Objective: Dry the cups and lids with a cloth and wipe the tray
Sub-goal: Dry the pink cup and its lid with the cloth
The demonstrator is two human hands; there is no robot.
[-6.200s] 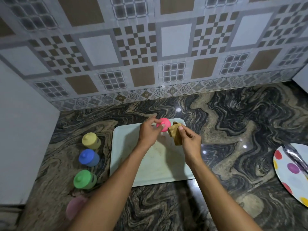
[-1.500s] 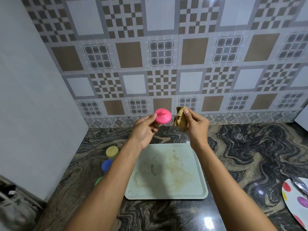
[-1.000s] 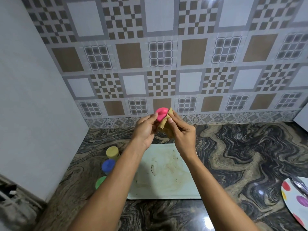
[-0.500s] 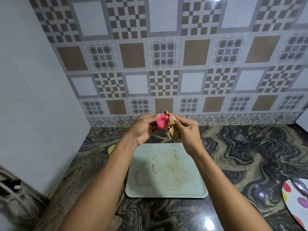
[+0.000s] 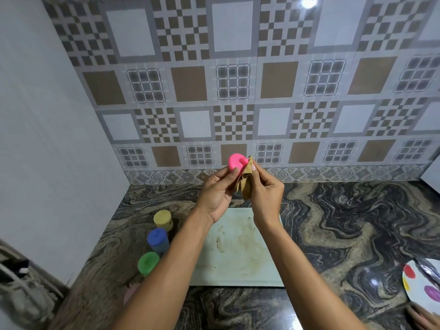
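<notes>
My left hand (image 5: 217, 190) holds a pink lid (image 5: 235, 161) up in front of the tiled wall, above the tray. My right hand (image 5: 265, 194) pinches a crumpled tan cloth (image 5: 245, 182) against the lid's right side. Below them lies a pale tray (image 5: 240, 256) with brown stains on it. Left of the tray stand a yellow cup (image 5: 163, 220), a blue cup (image 5: 157, 239) and a green cup (image 5: 148, 262), each with its lid on. A pink cup (image 5: 130, 292) shows partly behind my left forearm.
A white plate with coloured dots (image 5: 422, 283) lies at the right edge of the marbled counter (image 5: 345, 222). A grey wall (image 5: 47, 151) closes the left side, with a dark rack (image 5: 16, 282) at the lower left. Someone's fingertips (image 5: 421, 316) show at the bottom right.
The lid and cloth have stayed together and risen slightly; the lid now faces me more flatly. My left forearm has shifted, uncovering the three cups.
</notes>
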